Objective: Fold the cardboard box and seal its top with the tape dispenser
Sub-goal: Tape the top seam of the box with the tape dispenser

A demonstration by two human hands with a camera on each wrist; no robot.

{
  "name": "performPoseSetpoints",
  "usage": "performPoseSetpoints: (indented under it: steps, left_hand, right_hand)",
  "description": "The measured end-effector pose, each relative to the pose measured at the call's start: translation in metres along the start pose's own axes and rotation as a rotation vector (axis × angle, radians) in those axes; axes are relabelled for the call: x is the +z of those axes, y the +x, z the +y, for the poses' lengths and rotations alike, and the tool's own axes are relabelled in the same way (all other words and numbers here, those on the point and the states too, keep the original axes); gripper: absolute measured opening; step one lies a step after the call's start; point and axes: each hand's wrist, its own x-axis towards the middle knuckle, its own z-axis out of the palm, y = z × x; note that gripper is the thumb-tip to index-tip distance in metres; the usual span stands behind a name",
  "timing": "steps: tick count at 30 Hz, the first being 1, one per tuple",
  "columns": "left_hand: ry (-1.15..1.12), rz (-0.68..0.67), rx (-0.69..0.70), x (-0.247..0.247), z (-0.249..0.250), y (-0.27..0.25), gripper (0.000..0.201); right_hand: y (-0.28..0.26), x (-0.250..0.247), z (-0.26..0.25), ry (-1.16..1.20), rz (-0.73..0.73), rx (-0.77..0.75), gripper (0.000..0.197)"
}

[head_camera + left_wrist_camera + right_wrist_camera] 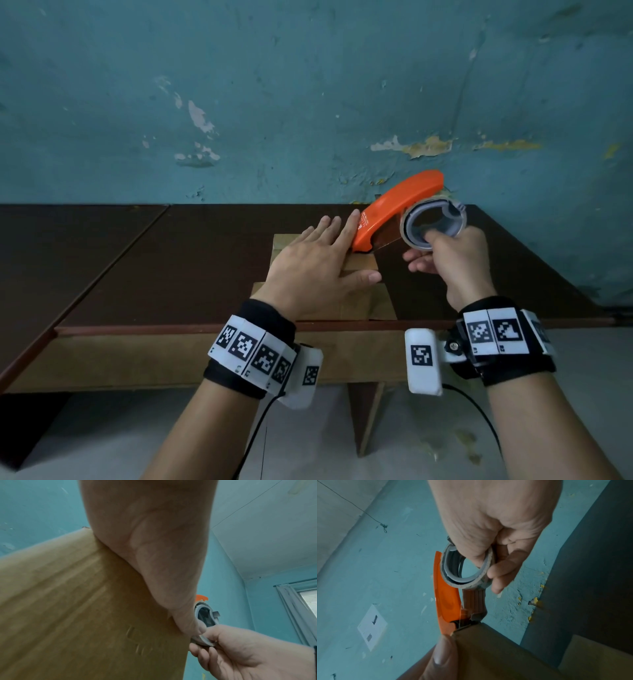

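Observation:
A brown cardboard box (363, 263) stands on the dark table (171, 267), its top flaps folded flat. My left hand (318, 260) lies flat on the box top (77, 608) with fingers straight, the index fingertip beside the dispenser's nose. My right hand (445, 257) grips the tape roll of the orange tape dispenser (397, 209), thumb through the roll's core (464, 569). The dispenser's front end (452, 626) touches the far edge of the box (496, 649). A clear strip of tape (387, 243) runs from the roll to that end.
A peeling teal wall (308, 102) rises right behind the table. The table's front edge (205, 330) runs just ahead of my wrists, with a wooden leg (368, 418) below. A second tabletop (68, 233) adjoins at the left. A window (305, 601) shows in the left wrist view.

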Motion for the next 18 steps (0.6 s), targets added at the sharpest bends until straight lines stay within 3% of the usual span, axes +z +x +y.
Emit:
performPoseSetpoints:
  steps: [6, 14, 18]
  left_hand:
    - [0.007, -0.012, 0.005, -0.001, -0.001, 0.002, 0.099]
    - [0.002, 0.014, 0.012, 0.0, -0.002, 0.001, 0.1]
    - [0.01, 0.016, 0.007, 0.001, -0.002, 0.002, 0.1]
  right_hand:
    - [-0.006, 0.011, -0.002, 0.286, 0.036, 0.083, 0.011]
    - [-0.02, 0.035, -0.006, 0.815, -0.183, 0.283, 0.016]
    - [-0.02, 0.038, -0.006, 0.807, -0.2, 0.277, 0.02]
